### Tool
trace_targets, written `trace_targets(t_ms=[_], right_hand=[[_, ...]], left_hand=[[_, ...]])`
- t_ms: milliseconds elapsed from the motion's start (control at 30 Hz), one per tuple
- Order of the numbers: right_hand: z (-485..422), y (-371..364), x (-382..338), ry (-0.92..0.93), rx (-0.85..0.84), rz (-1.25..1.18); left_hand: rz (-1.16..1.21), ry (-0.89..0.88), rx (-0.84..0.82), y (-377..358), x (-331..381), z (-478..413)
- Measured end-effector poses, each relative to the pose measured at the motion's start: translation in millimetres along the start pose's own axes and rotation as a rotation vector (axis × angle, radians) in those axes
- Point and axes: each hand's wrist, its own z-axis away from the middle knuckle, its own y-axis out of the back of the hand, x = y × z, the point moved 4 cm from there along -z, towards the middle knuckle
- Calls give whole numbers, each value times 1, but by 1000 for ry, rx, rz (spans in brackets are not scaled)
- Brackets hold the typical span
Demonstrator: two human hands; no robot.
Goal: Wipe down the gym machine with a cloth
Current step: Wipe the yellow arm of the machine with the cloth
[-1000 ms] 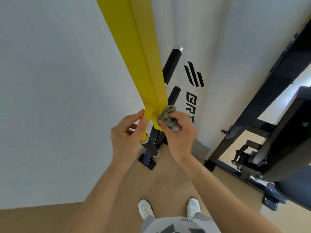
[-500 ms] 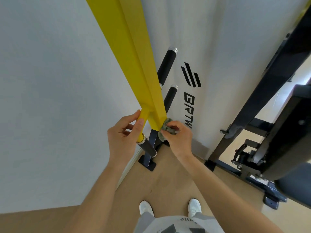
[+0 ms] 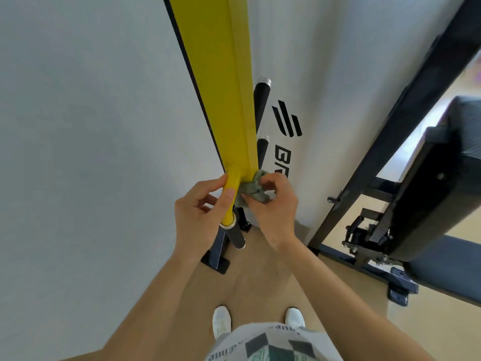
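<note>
**Cloth (image 3: 253, 190) wadded small at the near end of the yellow arm (image 3: 221, 100): slips and missed strips**

My right hand (image 3: 273, 207) pinches the grey-green cloth in its fingertips and presses it to the right side of the yellow handle tube (image 3: 230, 199), just below where the wide arm ends. My left hand (image 3: 197, 212) is wrapped round that tube from the left, thumb lying along its near face, bracing it.

The cloth is bunched into a lump, so only a small patch meets the paint; I judge skipped strips likely unless I spread it. A fingertip pinch is weak, and a hard rub could pull the wad loose and drop it to the floor (image 3: 260, 277) by my shoes. My own thumb covers part of the tube, so that strip goes unwiped until I shift my hold. Whether this arm pivots I cannot tell; if it does, sideways pressure might swing it should my left hand slacken. The white panel (image 3: 325, 87) stands close behind my right knuckles, and a long stroke could rap them.
</note>
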Motion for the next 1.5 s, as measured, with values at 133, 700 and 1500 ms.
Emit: trace_targets(t_ms=[133,700,1500], right_hand=[[4,-10,27,-108,-51,84],[10,43,50,-368,-219,153],[34,-18,-84,-85,-4,173]], left_hand=[[13,-13,-20,2,-2,-2],[49,36,-27,-1,3,-1],[397,253,-210,51,-71,-68]])
